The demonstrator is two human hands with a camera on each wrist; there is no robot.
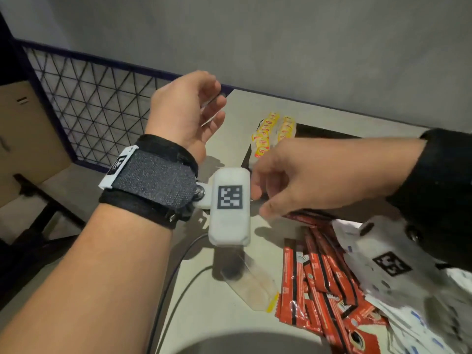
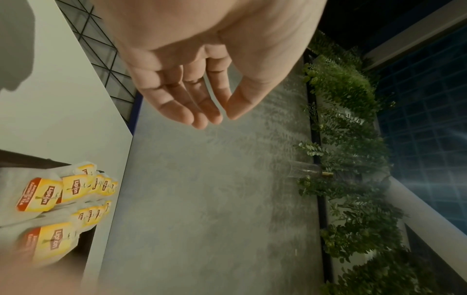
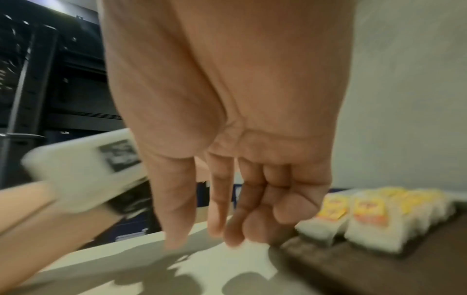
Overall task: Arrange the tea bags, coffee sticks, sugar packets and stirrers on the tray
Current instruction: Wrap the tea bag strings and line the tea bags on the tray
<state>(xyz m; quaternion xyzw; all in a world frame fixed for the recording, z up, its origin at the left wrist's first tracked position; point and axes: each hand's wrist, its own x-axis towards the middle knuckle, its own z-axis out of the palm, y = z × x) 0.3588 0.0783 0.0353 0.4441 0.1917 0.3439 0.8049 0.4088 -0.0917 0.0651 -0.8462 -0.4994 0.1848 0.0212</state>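
Observation:
Two rows of yellow-tagged tea bags (image 1: pixel 273 134) (image 2: pixel 63 191) (image 3: pixel 366 209) stand on the dark tray (image 1: pixel 321 134) (image 3: pixel 379 265) at the back of the table. Red coffee sticks (image 1: pixel 319 277) lie heaped at front right, beside white sugar packets (image 1: pixel 413 323). A clear plastic sleeve (image 1: pixel 250 284) with a yellow end lies left of the sticks. My left hand (image 1: pixel 217 108) (image 2: pixel 225 117) hovers raised at the table's back left corner, fingers relaxed, holding nothing. My right hand (image 1: pixel 260 200) (image 3: pixel 215 235) hangs over the table just left of the tray, fingers loose and empty.
A black cable (image 1: pixel 173 290) runs along the table's left edge. Behind the left hand stands a wire mesh panel (image 1: pixel 89 106), with a cardboard box (image 1: pixel 23 139) further left. A grey wall (image 1: pixel 306 47) rises right behind the table.

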